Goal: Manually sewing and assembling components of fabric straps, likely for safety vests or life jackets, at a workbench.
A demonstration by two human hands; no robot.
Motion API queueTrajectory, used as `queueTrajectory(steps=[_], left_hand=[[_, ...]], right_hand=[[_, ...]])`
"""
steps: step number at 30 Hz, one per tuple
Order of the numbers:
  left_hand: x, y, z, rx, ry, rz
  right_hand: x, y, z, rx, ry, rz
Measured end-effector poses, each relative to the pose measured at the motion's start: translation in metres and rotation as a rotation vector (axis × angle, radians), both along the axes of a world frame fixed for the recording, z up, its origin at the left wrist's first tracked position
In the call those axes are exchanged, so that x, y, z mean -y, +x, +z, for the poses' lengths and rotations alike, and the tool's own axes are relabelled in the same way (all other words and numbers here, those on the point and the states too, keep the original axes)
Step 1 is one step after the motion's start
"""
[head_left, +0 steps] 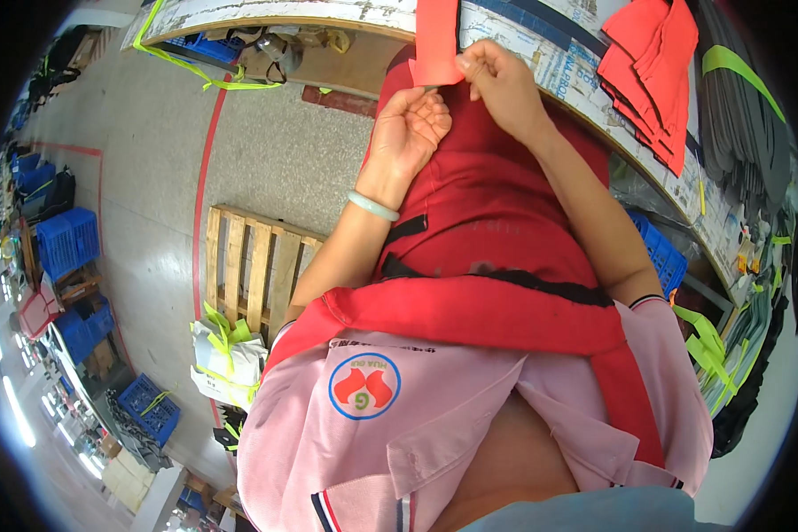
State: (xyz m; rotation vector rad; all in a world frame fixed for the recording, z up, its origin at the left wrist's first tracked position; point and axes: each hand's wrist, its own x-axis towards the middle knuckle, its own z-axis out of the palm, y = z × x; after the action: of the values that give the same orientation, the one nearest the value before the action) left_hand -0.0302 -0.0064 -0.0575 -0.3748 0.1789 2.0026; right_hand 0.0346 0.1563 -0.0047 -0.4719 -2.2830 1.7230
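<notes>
A red fabric piece hangs over the edge of the worktable. My right hand pinches its lower right corner between thumb and fingers. My left hand, with a pale green bangle at the wrist, is curled just below the piece's lower edge, and something small and dark shows at its fingertips; I cannot tell what it is. A red apron covers my lap under both hands.
A stack of red fabric pieces lies on the worktable at upper right, beside dark grey pieces with a lime strap. On the floor at left are a wooden pallet, blue crates and bags with lime straps.
</notes>
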Motion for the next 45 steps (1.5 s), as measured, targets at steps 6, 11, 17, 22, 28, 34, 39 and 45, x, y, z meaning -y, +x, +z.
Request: queueTrajectory(steps=[6,11,17,22,28,34,39,45], left_hand=[[-0.003,0.007,-0.003,-0.258,-0.219,0.020],[-0.005,0.009,0.022,-0.216,-0.159,0.080],[-0.008,-0.003,0.015,-0.395,-0.235,0.079],[-0.022,-0.004,0.019,-0.450,-0.296,0.104],[-0.011,0.004,0.005,-0.495,-0.359,0.066],[-0.017,-0.002,0.008,-0.394,-0.221,0.077],[-0.023,-0.008,0.002,-0.591,-0.334,-0.005],[-0.024,-0.005,0.008,-0.574,-0.421,0.068]], right_hand=[[-0.003,-0.010,-0.015,-0.018,0.028,-0.053],[0.017,0.006,-0.026,-0.058,0.053,-0.116],[0.020,0.001,-0.015,-0.134,0.129,-0.188],[-0.005,-0.014,-0.008,-0.192,0.206,-0.184],[-0.005,-0.009,-0.026,-0.097,0.112,-0.143],[0.012,0.006,-0.031,-0.042,-0.007,-0.139],[0.009,0.012,-0.020,0.018,-0.092,-0.165],[-0.004,0.006,0.000,0.050,0.212,-0.084]])
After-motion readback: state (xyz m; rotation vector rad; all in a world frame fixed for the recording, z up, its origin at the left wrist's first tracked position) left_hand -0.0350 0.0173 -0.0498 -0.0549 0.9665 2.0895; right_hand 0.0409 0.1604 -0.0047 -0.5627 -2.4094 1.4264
